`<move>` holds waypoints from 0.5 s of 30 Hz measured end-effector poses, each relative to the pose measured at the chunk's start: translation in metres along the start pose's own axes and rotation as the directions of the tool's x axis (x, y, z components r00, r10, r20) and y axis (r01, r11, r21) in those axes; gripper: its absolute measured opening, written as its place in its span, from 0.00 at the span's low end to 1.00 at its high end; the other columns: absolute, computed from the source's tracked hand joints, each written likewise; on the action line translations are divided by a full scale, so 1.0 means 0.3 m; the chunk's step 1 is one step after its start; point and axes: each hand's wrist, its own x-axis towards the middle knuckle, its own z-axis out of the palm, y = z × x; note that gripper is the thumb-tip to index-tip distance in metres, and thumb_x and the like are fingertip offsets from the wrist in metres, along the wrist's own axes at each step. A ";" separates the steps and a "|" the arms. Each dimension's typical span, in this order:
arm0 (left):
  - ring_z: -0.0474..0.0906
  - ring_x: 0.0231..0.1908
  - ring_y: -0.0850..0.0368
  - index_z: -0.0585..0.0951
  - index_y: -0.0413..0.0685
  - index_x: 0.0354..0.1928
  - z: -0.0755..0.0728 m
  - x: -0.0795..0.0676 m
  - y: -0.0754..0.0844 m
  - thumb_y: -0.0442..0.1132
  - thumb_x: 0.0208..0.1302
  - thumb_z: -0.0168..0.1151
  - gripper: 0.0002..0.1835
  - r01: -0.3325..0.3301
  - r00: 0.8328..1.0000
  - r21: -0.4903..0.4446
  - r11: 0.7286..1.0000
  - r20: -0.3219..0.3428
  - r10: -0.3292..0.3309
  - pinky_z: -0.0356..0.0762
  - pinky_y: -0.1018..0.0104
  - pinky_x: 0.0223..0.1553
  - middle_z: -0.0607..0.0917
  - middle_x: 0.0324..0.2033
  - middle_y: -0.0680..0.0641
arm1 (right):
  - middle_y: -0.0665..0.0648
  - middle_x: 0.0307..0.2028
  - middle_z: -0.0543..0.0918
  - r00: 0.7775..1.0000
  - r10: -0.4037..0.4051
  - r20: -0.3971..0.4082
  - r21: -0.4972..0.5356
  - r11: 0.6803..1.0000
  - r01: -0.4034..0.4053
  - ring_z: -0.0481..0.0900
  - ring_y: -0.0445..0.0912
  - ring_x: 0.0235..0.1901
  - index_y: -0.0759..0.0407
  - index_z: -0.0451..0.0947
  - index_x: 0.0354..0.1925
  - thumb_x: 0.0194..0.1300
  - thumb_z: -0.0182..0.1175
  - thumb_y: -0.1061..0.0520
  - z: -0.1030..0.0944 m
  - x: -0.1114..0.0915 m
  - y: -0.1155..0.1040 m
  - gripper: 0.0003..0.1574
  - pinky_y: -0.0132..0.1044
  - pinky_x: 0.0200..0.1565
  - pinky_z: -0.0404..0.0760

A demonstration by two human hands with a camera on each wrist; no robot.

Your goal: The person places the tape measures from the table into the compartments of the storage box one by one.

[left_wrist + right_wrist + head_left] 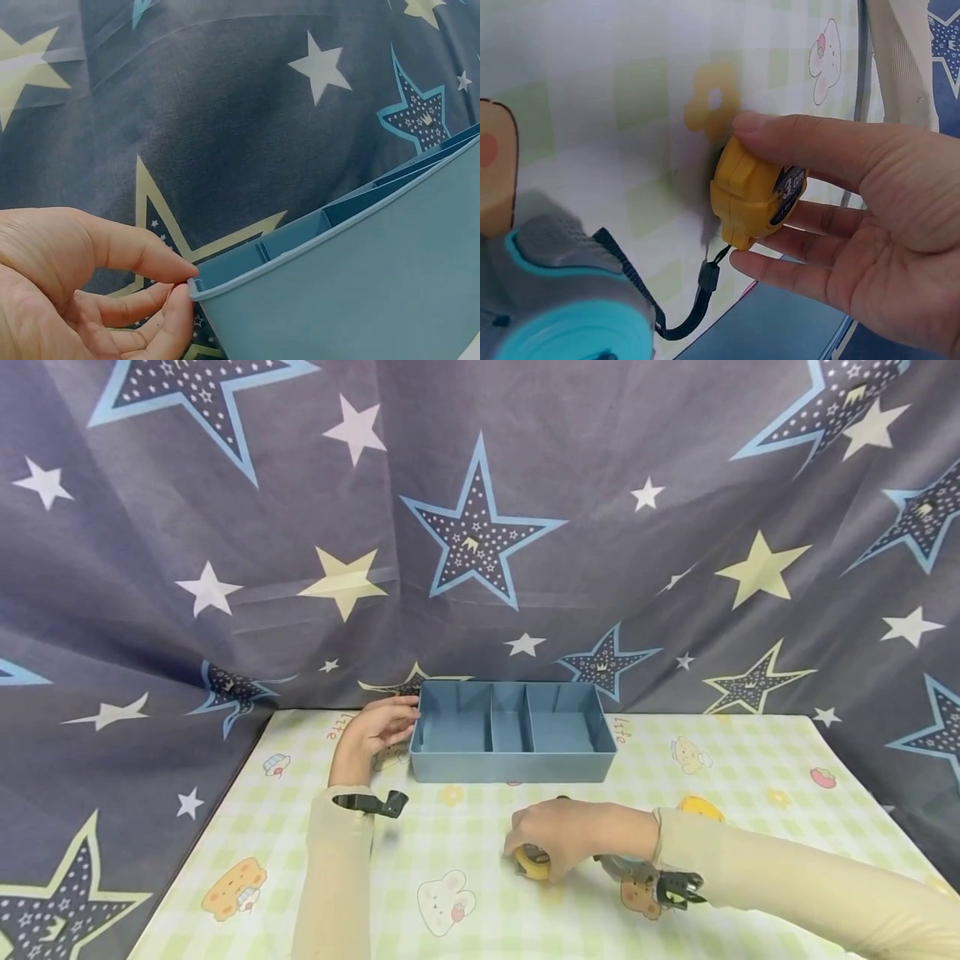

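Note:
A blue-grey storage box [513,767] with three compartments stands at the back of the table. My left hand [384,727] is at its left end; in the left wrist view, thumb and fingers pinch the corner of the rim [225,289]. In front of the box, my right hand [558,835] grips a yellow tape measure [746,195] by its case, low over the tablecloth. A black strap [697,304] hangs from that tape measure. Nearby lies a grey and teal tape measure [577,300], mostly hidden by my right forearm in the head view.
A yellow object [701,808] shows partly behind my right sleeve; its kind is hidden. The table wears a green checked cloth [442,835] with cartoon prints. A dark star-patterned curtain [600,568] hangs right behind the box and along the sides.

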 end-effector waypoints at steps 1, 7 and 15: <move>0.80 0.39 0.66 0.66 0.40 0.75 0.000 -0.001 0.001 0.28 0.71 0.58 0.32 0.001 1.000 -0.002 1.000 0.000 -0.001 0.82 0.77 0.40 0.73 0.64 0.43 | 0.44 0.45 0.79 1.000 0.000 0.007 0.004 1.000 0.000 0.69 0.33 0.35 0.41 0.81 0.61 0.51 0.79 0.59 -0.003 0.001 0.000 0.39 0.25 0.35 0.73; 0.81 0.35 0.67 0.65 0.37 0.75 -0.003 -0.009 0.004 0.28 0.70 0.59 0.32 -0.018 1.000 -0.005 1.000 0.009 0.018 0.82 0.77 0.39 0.78 0.53 0.49 | 0.44 0.45 0.80 0.999 -0.010 0.042 0.015 1.000 0.010 0.70 0.32 0.37 0.44 0.82 0.61 0.49 0.80 0.60 -0.020 0.013 0.001 0.40 0.23 0.40 0.74; 0.81 0.33 0.67 0.67 0.36 0.74 0.000 -0.011 0.002 0.27 0.70 0.58 0.31 -0.025 1.000 -0.015 1.000 -0.003 0.025 0.82 0.77 0.38 0.79 0.50 0.50 | 0.45 0.47 0.81 0.997 0.002 0.074 0.028 1.000 -0.004 0.72 0.32 0.39 0.46 0.82 0.61 0.49 0.80 0.62 -0.030 0.014 0.000 0.40 0.23 0.45 0.75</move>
